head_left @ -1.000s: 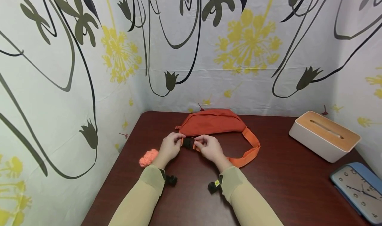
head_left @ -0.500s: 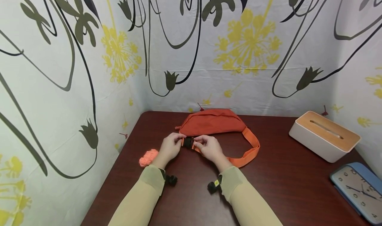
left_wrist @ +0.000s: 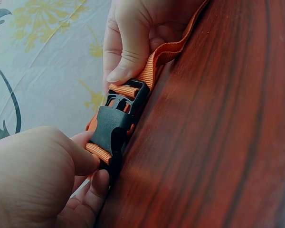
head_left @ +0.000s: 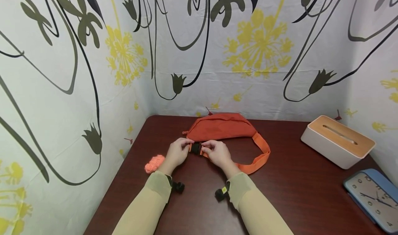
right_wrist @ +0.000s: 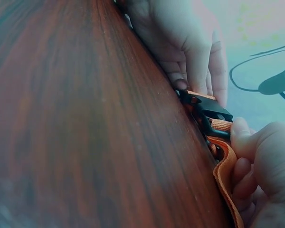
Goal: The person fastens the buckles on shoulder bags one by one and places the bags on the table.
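A red-orange waist bag (head_left: pixel 221 127) lies near the back of the table, its orange strap (head_left: pixel 263 146) looping round to the right and forward. Both hands meet at the black side-release buckle (left_wrist: pixel 110 127) in front of the bag. My left hand (head_left: pixel 178 153) pinches the socket half at its strap end, thumb and fingertips on opposite sides. With thumb and fingers, my right hand (head_left: pixel 219 153) pinches the prong half where the strap threads through. In the left wrist view the prongs sit inside the socket, their base showing at its mouth. Fingers hide parts of both ends.
A coral ball of yarn (head_left: pixel 154 164) lies beside the left forearm. At the right stand a white tissue box (head_left: pixel 332 147) with a wooden lid and a blue clock (head_left: pixel 373 197). Patterned cloth walls (head_left: pixel 199 62) border the dark wood table (head_left: pixel 289 193).
The right hand has shifted very slightly left, toward the left hand, with its strap end of the buckle. The left hand stays in place, and the bag lies as before.
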`<state>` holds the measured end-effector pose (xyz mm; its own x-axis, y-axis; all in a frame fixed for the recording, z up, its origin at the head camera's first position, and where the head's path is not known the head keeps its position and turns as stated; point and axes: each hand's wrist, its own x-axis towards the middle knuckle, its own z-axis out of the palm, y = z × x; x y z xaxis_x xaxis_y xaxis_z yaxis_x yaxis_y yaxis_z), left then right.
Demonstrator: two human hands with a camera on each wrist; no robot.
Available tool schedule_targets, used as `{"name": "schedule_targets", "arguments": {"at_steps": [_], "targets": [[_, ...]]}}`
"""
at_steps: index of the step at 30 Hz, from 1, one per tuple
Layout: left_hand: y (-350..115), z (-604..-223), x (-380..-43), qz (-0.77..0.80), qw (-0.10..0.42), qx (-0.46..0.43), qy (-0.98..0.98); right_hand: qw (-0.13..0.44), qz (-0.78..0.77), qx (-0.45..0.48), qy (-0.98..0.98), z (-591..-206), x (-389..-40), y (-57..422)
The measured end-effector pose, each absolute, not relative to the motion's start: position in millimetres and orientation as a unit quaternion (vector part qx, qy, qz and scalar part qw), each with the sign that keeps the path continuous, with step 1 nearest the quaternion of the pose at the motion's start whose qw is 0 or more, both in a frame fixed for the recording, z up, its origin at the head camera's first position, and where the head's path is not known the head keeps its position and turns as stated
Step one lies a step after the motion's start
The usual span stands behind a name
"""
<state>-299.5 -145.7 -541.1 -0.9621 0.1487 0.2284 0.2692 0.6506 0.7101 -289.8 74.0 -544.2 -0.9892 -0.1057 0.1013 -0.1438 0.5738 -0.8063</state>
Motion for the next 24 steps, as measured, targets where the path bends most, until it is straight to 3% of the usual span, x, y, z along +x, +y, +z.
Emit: {"name": "schedule_targets", "arguments": {"at_steps": [24], "targets": [[-143.4,-541.6,-301.3,-0.423,0.049,-0.106,-0.898,0.022,0.461,0.04,-0.886,-544.6,-292.8,71.1]]}}
